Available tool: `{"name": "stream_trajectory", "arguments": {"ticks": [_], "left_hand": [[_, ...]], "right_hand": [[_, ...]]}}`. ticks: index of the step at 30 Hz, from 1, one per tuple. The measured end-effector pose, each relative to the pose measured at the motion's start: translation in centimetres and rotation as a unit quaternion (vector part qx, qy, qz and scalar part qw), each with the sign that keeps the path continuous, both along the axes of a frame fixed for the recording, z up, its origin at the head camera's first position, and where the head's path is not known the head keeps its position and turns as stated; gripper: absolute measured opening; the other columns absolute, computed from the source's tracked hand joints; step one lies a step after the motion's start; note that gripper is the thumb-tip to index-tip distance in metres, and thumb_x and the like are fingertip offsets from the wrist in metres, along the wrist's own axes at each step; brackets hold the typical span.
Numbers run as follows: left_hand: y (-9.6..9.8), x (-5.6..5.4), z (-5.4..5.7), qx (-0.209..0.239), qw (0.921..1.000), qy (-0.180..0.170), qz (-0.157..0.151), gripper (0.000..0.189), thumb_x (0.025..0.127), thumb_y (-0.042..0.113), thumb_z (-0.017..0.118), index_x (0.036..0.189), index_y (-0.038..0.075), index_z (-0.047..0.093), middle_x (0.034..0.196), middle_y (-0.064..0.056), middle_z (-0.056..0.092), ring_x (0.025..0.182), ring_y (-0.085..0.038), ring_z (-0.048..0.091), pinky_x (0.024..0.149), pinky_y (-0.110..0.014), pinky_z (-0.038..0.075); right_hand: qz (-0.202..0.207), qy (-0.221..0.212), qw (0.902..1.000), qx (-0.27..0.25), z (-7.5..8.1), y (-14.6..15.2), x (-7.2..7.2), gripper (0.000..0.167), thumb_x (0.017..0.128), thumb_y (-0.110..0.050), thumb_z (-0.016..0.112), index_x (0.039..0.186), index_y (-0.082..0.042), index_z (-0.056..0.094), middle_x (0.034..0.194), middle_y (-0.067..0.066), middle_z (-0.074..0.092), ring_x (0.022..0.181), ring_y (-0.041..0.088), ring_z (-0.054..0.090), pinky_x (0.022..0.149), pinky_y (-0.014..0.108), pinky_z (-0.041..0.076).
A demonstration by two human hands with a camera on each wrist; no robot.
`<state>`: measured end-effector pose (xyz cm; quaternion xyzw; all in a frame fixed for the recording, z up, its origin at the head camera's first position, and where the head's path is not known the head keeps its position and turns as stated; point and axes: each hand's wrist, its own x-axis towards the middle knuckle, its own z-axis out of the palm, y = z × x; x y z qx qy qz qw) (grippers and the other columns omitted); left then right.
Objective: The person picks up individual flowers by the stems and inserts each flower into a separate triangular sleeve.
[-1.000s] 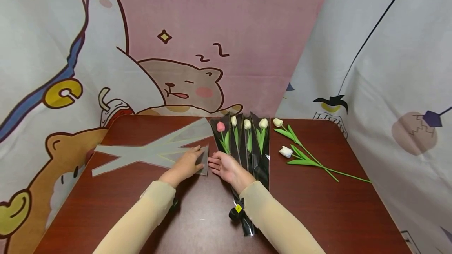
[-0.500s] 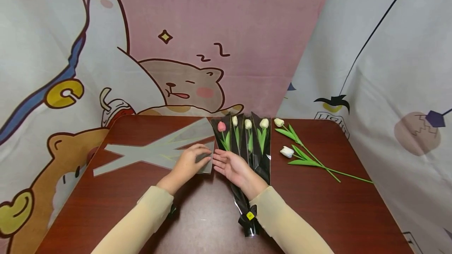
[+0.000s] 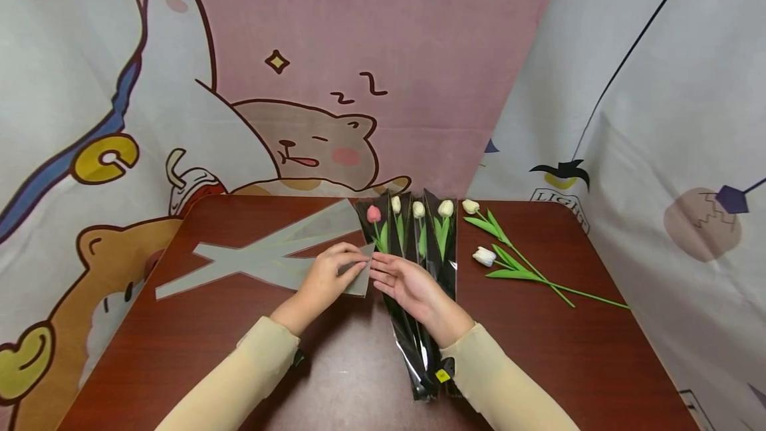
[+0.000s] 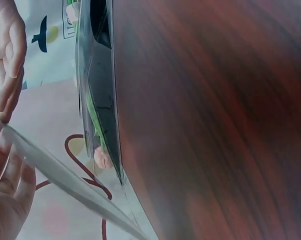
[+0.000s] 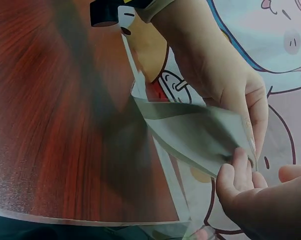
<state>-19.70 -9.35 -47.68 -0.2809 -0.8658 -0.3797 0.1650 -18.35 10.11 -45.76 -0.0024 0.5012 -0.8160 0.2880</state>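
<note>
My left hand (image 3: 328, 278) pinches the wide end of a flat grey translucent flower sleeve (image 3: 359, 286) between thumb and fingers. That end is lifted and bowed in the right wrist view. Palm up, my right hand (image 3: 415, 290) touches the sleeve's edge with nearly straight fingers (image 5: 240, 162). Other grey sleeves (image 3: 224, 255) lie crossed on the table to the left. Below and beside the right hand are black flower sleeves (image 3: 443, 278) holding tulips, one a pink tulip (image 3: 374, 214), the others white.
Two loose white tulips, one at the back (image 3: 471, 207) and one nearer (image 3: 484, 257), lie with crossed green stems on the right of the brown table (image 3: 538, 351). A printed cloth (image 3: 449, 52) hangs behind the table.
The left hand has moved right, drawing the wide end of the grey sleeve with it and lifting it. The right hand has shifted slightly right, staying at the sleeve's edge.
</note>
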Motion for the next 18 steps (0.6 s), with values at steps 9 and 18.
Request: {"name": "stream_trajectory", "arguments": {"ticks": [9, 18], "left_hand": [[0.43, 0.16, -0.08, 0.023, 0.9995, 0.019, -0.007, 0.013, 0.083, 0.018, 0.073, 0.094, 0.012, 0.075, 0.094, 0.002, 0.067, 0.09, -0.011, 0.063, 0.081, -0.029, 0.053], [0.8, 0.31, -0.03, 0.021, 0.9993, 0.03, -0.001, 0.01, 0.083, 0.017, 0.073, 0.092, 0.013, 0.075, 0.093, 0.003, 0.067, 0.091, -0.011, 0.063, 0.082, -0.029, 0.052]], "right_hand": [[0.005, -0.012, 0.9998, -0.017, 0.16, 0.61, 0.34, 0.049, 0.099, -0.004, 0.027, 0.147, 0.005, 0.021, 0.152, 0.025, 0.023, 0.14, 0.034, 0.026, 0.116, 0.045, 0.021], [-0.011, -0.002, 0.9999, 0.009, 0.32, 0.7, 0.67, 0.05, 0.096, -0.001, 0.03, 0.146, 0.004, 0.026, 0.151, 0.024, 0.027, 0.139, 0.033, 0.03, 0.115, 0.045, 0.024]]}}
